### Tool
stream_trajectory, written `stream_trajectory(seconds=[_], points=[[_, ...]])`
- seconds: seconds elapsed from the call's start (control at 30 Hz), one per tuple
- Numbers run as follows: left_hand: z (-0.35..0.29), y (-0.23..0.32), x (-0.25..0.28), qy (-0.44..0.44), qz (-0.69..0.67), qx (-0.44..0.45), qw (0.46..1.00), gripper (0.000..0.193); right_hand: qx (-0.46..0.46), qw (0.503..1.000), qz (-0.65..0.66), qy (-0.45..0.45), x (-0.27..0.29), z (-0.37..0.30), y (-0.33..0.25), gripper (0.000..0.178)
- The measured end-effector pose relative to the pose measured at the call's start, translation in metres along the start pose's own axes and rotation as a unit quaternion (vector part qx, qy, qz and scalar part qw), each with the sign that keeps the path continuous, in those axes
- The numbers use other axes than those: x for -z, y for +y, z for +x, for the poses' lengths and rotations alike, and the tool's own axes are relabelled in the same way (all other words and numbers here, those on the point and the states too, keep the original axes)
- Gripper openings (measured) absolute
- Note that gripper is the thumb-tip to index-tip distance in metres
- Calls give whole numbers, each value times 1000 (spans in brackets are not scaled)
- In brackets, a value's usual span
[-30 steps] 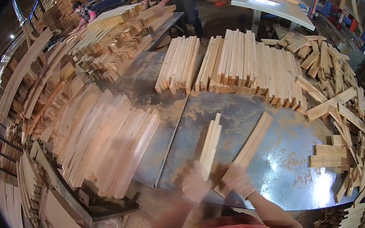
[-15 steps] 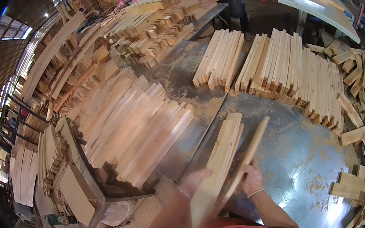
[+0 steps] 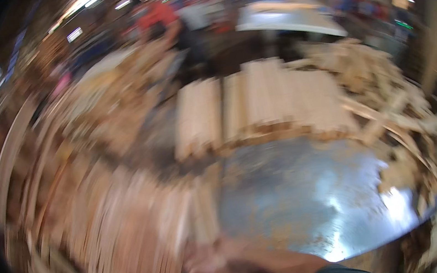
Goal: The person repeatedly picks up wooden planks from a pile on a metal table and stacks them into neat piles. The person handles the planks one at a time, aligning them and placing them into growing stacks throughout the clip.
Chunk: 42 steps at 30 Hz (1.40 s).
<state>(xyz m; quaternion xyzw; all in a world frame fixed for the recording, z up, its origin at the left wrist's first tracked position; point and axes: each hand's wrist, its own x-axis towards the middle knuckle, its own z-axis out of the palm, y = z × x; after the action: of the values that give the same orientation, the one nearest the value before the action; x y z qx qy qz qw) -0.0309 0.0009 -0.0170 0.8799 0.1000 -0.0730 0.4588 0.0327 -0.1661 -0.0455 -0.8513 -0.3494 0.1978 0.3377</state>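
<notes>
Motion smears the whole picture. Light wooden boards (image 3: 205, 211) stand out from between my two hands at the lower middle, along the right side of a row of pinkish boards (image 3: 136, 226). My left hand (image 3: 195, 260) is at their left edge, closed round them as far as the blur shows. Reaching across from the right, my right hand (image 3: 228, 251) grips the same boards close beside it. Individual fingers cannot be made out. The near ends of the boards pass below the hands.
A metal table (image 3: 277, 195) dusted with sawdust lies to the right. Behind it stand rows of upright-edged boards (image 3: 286, 99). Loose offcuts (image 3: 391, 90) are heaped at the right. Across the far left stack (image 3: 107, 102), a person in red (image 3: 157, 19) stands.
My view has swung right. The boards, apart in my two hands before, are now together against the row of pinkish boards, and my right hand has come over to the left.
</notes>
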Motion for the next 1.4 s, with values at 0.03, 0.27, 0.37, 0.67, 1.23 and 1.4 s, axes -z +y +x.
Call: stream_trajectory(seconds=[0.03, 0.27, 0.37, 0.67, 1.23, 1.4], points=[[-1, 7, 22, 13, 38, 37, 999, 40, 100, 992, -62, -40, -28, 36, -1, 38], [21, 88, -13, -76, 175, -34, 981, 45, 139, 980, 135, -33, 4, 27, 20, 34], [11, 103, -3, -91, 203, -84, 971, 47, 25, 929, 347, 127, 28, -88, 27, 28], [-41, 217, -129, -241, 242, -313, 886, 55, -171, 535, 593, 577, 82, -575, 164, 19], [-138, 726, -755, -535, 74, -336, 772, 82, -561, 300, 239, 734, 204, -1118, 357, 57], [-108, 782, -874, -403, 74, -354, 841, 90, -235, 131, 476, 837, 240, -1096, 384, 61]])
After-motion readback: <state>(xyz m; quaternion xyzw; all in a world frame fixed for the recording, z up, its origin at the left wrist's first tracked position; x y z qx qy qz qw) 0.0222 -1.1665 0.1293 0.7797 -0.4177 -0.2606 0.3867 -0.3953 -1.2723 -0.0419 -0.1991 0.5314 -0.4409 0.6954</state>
